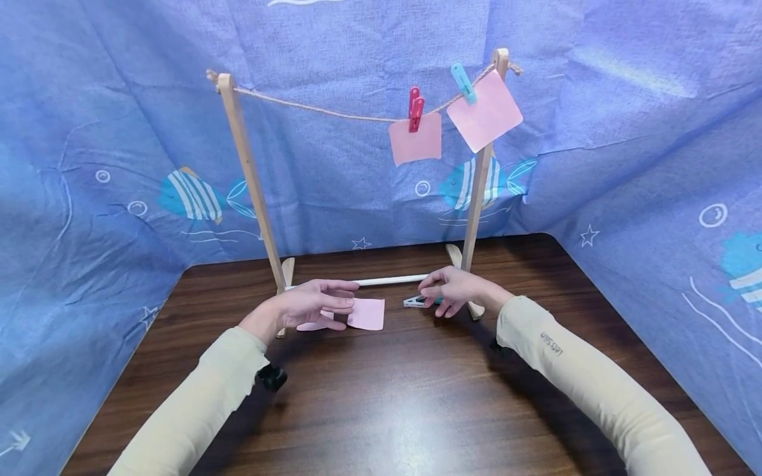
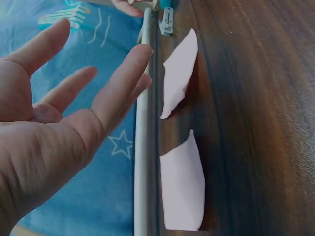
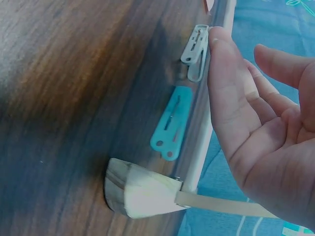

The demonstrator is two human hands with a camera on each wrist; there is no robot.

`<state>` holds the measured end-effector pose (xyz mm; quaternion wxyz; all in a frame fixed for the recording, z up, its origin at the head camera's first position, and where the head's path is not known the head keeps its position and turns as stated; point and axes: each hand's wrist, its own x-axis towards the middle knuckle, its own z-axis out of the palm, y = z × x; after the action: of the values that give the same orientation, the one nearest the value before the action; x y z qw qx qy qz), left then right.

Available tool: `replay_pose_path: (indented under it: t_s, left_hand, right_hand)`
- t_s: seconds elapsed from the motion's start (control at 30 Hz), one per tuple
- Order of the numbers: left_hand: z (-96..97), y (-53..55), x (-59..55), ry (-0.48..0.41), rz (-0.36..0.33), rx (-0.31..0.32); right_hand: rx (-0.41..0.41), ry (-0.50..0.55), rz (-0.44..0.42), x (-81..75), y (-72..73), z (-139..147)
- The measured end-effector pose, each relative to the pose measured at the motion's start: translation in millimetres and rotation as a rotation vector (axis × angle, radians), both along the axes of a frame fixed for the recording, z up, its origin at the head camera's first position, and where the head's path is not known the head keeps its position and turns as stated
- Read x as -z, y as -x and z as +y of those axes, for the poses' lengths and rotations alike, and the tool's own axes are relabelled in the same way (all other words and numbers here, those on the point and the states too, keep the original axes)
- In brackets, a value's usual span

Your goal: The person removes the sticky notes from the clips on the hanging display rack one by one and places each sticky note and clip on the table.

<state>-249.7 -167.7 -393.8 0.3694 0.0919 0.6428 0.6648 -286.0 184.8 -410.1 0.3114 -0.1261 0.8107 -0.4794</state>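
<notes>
My left hand (image 1: pixel 315 303) hovers over two pink paper squares on the table, its fingers spread and holding nothing. One paper (image 1: pixel 370 315) lies just right of the fingertips; the other paper (image 2: pixel 183 189) is partly covered by the hand in the head view. My right hand (image 1: pixel 457 291) is above two clothespins, fingers loosely bent with nothing between them. A whitish clothespin (image 3: pixel 196 49) lies close to its fingertips in the right wrist view, and a teal clothespin (image 3: pixel 172 123) lies nearer the stand's foot. Whether the right fingertips touch the whitish clothespin I cannot tell.
A rope (image 1: pixel 309 108) hangs between two wooden posts (image 1: pixel 253 172). A red clothespin (image 1: pixel 416 114) and a light blue clothespin (image 1: pixel 463 83) hold pink papers (image 1: pixel 417 147) on its right side. A white bar (image 1: pixel 393 280) joins the posts low down. Blue fish-print cloth (image 1: pixel 345 198) surrounds the table.
</notes>
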Motion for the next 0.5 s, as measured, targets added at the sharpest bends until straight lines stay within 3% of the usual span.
replay_pose_path:
  t_s: [0.5]
  left_hand:
    - [15.5,6.3,-21.7,0.127,0.087,-0.14]
  right_hand:
    - [-0.054,0.0,0.049,-35.0,2.2,1]
